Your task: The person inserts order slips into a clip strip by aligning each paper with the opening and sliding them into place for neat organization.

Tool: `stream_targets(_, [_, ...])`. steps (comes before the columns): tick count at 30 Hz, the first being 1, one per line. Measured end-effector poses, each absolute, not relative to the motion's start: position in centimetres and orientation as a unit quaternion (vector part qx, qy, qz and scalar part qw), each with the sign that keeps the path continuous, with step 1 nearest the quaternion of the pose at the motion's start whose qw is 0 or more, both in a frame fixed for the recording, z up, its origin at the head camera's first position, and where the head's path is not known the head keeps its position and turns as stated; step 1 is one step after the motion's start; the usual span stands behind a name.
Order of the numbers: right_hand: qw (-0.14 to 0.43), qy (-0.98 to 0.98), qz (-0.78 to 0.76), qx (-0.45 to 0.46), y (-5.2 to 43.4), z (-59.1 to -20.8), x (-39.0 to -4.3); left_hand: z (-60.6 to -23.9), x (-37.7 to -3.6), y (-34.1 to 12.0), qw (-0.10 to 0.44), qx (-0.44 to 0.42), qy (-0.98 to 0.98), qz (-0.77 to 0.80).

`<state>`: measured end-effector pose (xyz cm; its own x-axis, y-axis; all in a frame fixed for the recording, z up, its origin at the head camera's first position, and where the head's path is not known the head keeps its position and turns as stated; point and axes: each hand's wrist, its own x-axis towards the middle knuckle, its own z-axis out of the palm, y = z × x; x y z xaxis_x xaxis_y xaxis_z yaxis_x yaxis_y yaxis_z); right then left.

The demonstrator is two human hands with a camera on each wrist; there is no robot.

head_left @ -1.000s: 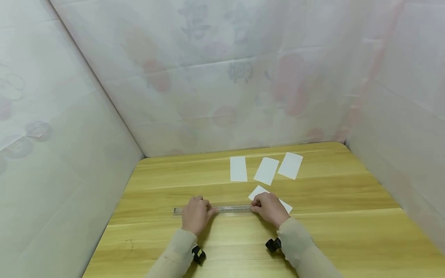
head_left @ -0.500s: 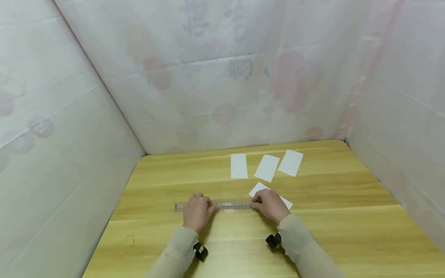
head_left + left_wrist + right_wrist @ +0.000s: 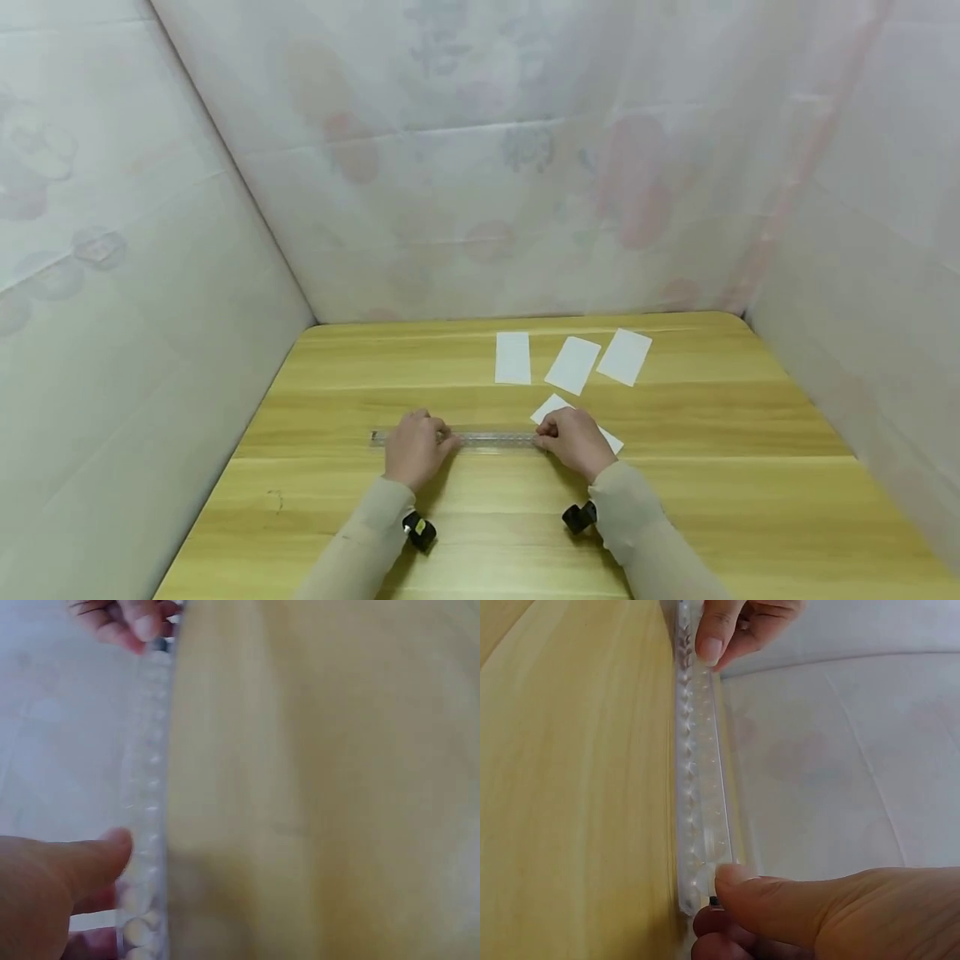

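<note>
A long, narrow strip of clear plastic (image 3: 495,440) with a row of faceted bumps lies crosswise in front of me in the head view. My left hand (image 3: 414,450) pinches it left of its middle, thumb on the near side. At its right end my right hand (image 3: 576,442) grips it between thumb and fingers. The right wrist view shows the strip (image 3: 701,765) running between both hands, with a small dark spot by the right thumb (image 3: 757,896). In the left wrist view, the left thumb (image 3: 97,862) presses the strip's side. Part of a white card (image 3: 551,407) is hidden behind my right hand.
Three more white cards lie toward the back of the wooden table (image 3: 337,517): one upright (image 3: 513,358), one tilted (image 3: 573,365) and one farther right (image 3: 625,357). Pale printed sheets (image 3: 480,183) wall in the table at the back and both sides.
The head view has shifted slightly. Both hands keep their hold on the clear strip, and the cards lie in the same arrangement.
</note>
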<state>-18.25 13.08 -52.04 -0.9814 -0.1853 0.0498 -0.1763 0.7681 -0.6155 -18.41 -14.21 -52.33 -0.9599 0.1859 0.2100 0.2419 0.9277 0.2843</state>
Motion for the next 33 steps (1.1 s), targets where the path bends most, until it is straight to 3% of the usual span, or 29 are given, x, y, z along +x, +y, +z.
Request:
stream_targets(8, [0.068,0.942,-0.311,-0.105,15.1,-49.9,-17.5,-50.4,-17.6,-19.0,0.041,-0.103,-0.958,-0.263])
stream_targets(15, [0.038,0.963,-0.258,-0.071,21.7,-48.9,-18.1,-51.2,-18.1,-24.1,0.032,-0.036,-0.949,-0.313])
stream_targets(22, [0.004,0.972,-0.218,-0.083,24.7,-50.2,-18.5,-52.4,-19.3,-24.3,0.023,-0.011,-0.931,-0.363])
stream_targets(33, [0.015,0.979,-0.177,-0.097,23.0,-52.4,-19.8,-53.4,-19.2,-24.1,0.034,0.033,-0.931,-0.362])
